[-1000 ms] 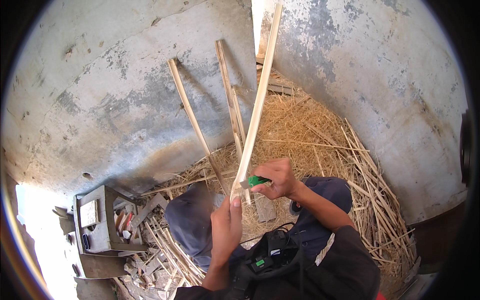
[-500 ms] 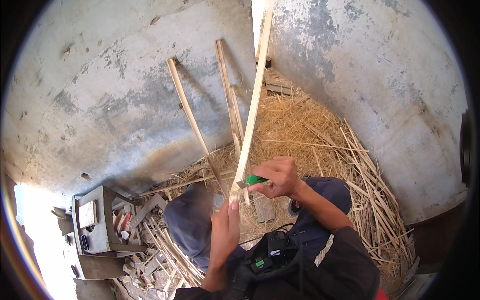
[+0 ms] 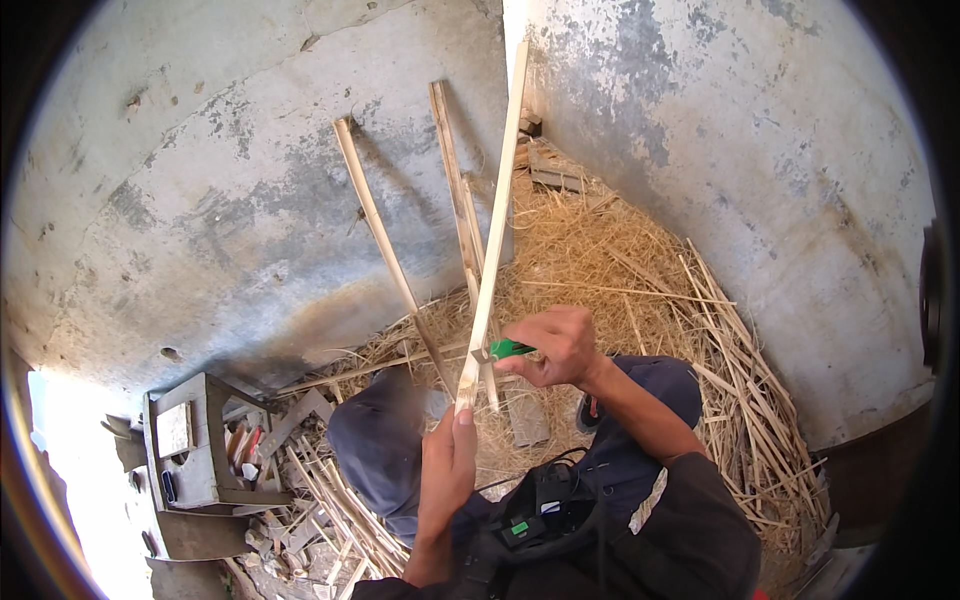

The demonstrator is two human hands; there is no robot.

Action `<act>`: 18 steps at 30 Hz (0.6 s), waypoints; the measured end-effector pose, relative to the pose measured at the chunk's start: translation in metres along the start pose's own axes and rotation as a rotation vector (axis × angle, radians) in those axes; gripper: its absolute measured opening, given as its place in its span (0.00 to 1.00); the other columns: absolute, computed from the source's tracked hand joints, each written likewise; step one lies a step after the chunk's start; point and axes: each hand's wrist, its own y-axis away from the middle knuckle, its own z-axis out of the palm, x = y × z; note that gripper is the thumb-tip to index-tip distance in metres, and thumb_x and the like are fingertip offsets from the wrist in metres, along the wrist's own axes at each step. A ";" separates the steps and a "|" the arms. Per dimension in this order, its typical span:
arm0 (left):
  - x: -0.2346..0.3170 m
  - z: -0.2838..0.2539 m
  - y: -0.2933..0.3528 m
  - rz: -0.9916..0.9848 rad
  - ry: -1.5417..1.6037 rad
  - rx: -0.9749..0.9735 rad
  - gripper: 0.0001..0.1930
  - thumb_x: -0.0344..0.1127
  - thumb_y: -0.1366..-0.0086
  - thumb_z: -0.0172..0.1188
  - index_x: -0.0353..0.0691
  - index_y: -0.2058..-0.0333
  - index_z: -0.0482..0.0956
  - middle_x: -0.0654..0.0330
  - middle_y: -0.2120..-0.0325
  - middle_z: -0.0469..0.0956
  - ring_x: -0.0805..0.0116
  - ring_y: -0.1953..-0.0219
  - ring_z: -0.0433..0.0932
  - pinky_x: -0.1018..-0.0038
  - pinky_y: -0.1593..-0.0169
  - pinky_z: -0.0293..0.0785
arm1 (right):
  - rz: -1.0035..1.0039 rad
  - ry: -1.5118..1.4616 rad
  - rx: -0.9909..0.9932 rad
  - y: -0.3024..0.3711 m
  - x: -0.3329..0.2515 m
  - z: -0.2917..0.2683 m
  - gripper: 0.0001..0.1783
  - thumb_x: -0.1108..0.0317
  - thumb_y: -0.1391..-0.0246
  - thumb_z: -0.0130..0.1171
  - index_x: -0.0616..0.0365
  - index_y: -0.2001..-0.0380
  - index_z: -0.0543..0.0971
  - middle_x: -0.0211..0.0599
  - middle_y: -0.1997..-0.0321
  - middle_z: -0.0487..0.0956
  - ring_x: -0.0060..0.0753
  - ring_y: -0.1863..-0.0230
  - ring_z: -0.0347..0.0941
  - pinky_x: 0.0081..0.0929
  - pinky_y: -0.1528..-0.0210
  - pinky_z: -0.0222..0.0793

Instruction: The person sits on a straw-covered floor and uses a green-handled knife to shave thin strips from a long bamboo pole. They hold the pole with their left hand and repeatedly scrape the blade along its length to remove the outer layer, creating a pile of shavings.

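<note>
Forearms (image 3: 648, 418) come up bare from dark sleeves: the L one near-vertical, the R one slanting up & left over the R knee. L hand (image 3: 448, 462) is closed round the lower end of a long, straight, pale wooden strip (image 3: 498, 215), thumb pointing up along it, other fingers mostly hidden behind. R hand (image 3: 556, 345) sits higher, just R of the strip, back of hand up, fingers curled tight w/ thumb underneath, gripping a green-handled knife w/ a short grey metal blade (image 3: 511, 348). Blade points L & is against the strip's R edge, a bit above the L thumb. Strip stands tilted slightly R, btwn the knees in dark blue trousers (image 3: 368, 445), top end up near the wall corner. Beyond: thin brown wooden sticks (image 3: 376, 220) leaning on a grey, peeling plaster wall (image 3: 250, 150), & straw-coloured shavings (image 3: 585, 240) on the floor.
</note>
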 end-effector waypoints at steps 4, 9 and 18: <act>-0.002 -0.001 0.001 -0.017 -0.006 0.008 0.20 0.43 0.14 0.47 0.30 0.55 0.79 0.56 0.80 0.67 0.70 0.75 0.65 0.63 0.68 0.65 | 0.001 0.010 0.000 -0.004 -0.002 0.000 0.21 0.43 0.39 0.74 0.49 0.68 0.88 0.27 0.77 0.84 0.29 0.82 0.77 0.29 0.78 0.68; -0.016 0.003 0.012 -0.037 -0.020 -0.029 0.20 0.44 0.14 0.49 0.30 0.55 0.79 0.55 0.80 0.68 0.71 0.74 0.65 0.63 0.68 0.66 | 0.327 -0.026 0.183 0.001 0.041 -0.003 0.18 0.48 0.32 0.69 0.50 0.65 0.89 0.29 0.76 0.85 0.21 0.82 0.75 0.28 0.76 0.70; -0.032 -0.003 0.044 -0.124 0.084 -0.031 0.18 0.41 0.15 0.54 0.30 0.60 0.80 0.66 0.80 0.69 0.80 0.75 0.64 0.73 0.71 0.63 | 0.724 -0.162 0.446 -0.004 0.115 -0.074 0.23 0.48 0.20 0.52 0.54 0.60 0.83 0.19 0.81 0.62 0.15 0.80 0.52 0.25 0.76 0.48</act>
